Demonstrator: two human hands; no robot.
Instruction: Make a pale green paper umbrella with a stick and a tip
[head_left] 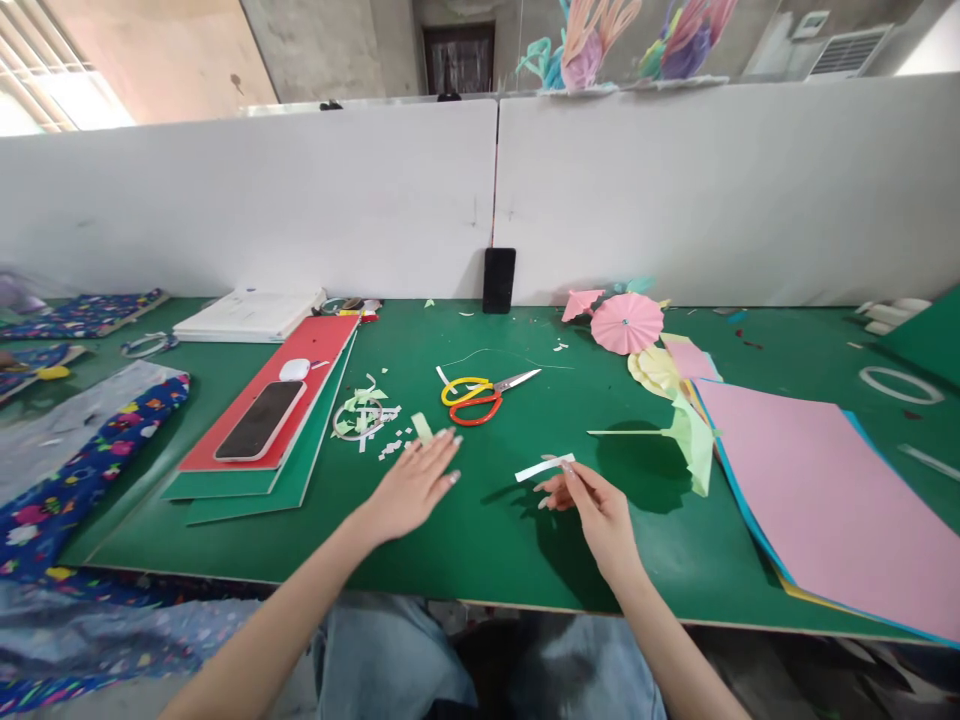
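Between the thumb and finger of my right hand (589, 505) is a narrow white strip (534, 471), which looks like paper or tape, held a little above the green table. My left hand (416, 485) is palm down with its fingers stretched out. At its fingertips stands a pale green paper piece (421, 428); whether they touch it I cannot tell. Just beyond that hand lie scissors (480, 397) with one yellow and one red handle, blades pointing right. A pale green paper umbrella (694, 445) with a thin stick rests to the right of my right hand.
Paper scraps (386, 440) surround a tape ring (341, 425) at left. Beside them, a phone (259, 425) lies on red card (322, 345). Pink paper umbrellas (626, 322) and a pink paper stack (832, 500) are at right. A black phone (499, 280) leans against the white partition (300, 200).
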